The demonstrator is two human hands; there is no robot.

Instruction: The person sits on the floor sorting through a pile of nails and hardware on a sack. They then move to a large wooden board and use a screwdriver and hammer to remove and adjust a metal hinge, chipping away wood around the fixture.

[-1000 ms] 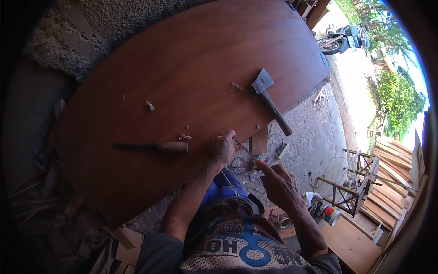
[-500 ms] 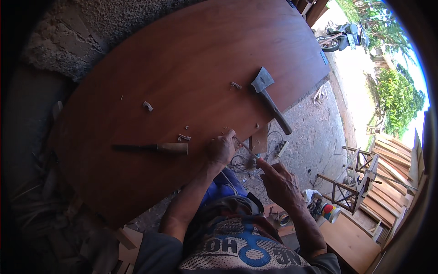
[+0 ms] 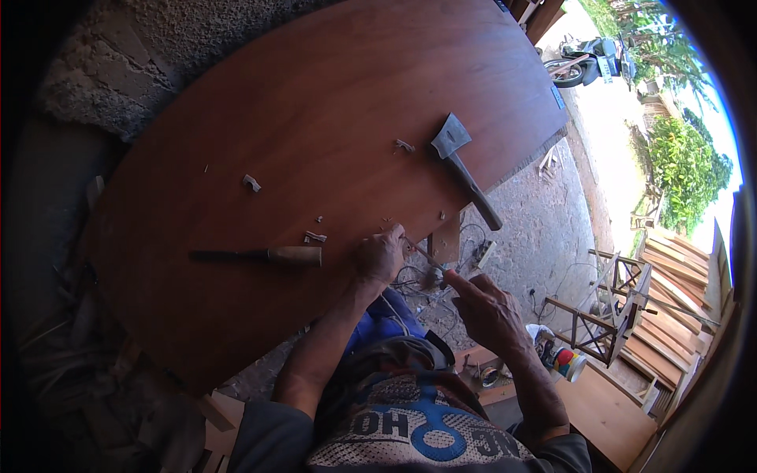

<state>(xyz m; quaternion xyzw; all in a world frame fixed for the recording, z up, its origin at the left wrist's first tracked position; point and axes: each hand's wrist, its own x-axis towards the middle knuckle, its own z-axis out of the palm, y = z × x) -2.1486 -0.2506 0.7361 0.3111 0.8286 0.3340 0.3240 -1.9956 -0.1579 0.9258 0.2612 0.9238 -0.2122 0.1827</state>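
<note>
Item: large reddish-brown wooden desk (image 3: 315, 102), its top a broad smooth panel, standing over a gravel and concrete floor (image 3: 536, 229).

Left hand (image 3: 379, 256): resting at the near edge of the desk, fingers curled shut around one end of a thin sliver of wood (image 3: 426, 256). The sliver runs slantwise off the desk edge toward the other hand.

Right hand (image 3: 485, 303): off the desk, held over the floor just beyond the near edge, forefinger and thumb pinched narrow at the far end of the same sliver; whether the tips actually clamp it is too small to tell.

Chisel (image 3: 256, 255): dark blade, pale wooden handle, lying flat along the near edge, handle end just beside the left hand, not touching it.

Hatchet (image 3: 461, 162): grey metal head on the desk toward the right edge, dark handle slanting down and overhanging that edge.

Wood chips (image 3: 251, 183): several small pale pieces scattered mid-desk, one more cluster just above the chisel handle, another near the hatchet head.

Surroundings: tangled cables on the floor under the near edge; a small wooden frame (image 3: 607, 315) and stacked planks (image 3: 670, 307) to the right; a motorbike (image 3: 587, 63) parked far beyond the right corner, in sunlight.
</note>
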